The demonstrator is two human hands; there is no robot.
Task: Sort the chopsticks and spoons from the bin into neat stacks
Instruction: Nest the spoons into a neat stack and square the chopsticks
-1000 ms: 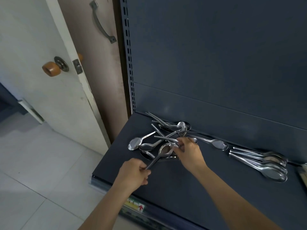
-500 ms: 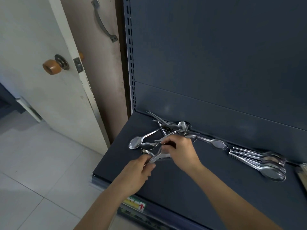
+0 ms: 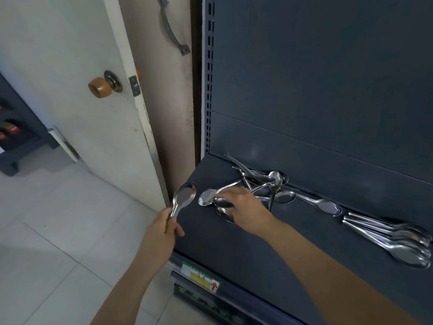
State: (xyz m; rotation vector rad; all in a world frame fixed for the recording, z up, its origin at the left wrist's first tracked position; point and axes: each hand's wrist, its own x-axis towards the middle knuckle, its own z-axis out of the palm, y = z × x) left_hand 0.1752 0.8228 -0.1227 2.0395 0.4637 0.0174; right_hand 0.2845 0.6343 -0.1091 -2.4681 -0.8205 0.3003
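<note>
Head view: loose spoons (image 3: 269,181) lay tangled on shelf (image 3: 281,254), just beyond right hand (image 3: 246,207).
Left hand (image 3: 161,227): clenched round short spoon (image 3: 185,195) handle, bowl up, clear of pile, likely gathering like sorts.
Right hand: fingertips on nearest bowls; grasp unclear.
Neat stack (image 3: 398,238): well right of both hands.

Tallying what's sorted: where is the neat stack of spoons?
In the head view, the neat stack of spoons lies at the far right of the shelf, beside a lone spoon, away from the jumbled pile.
</note>
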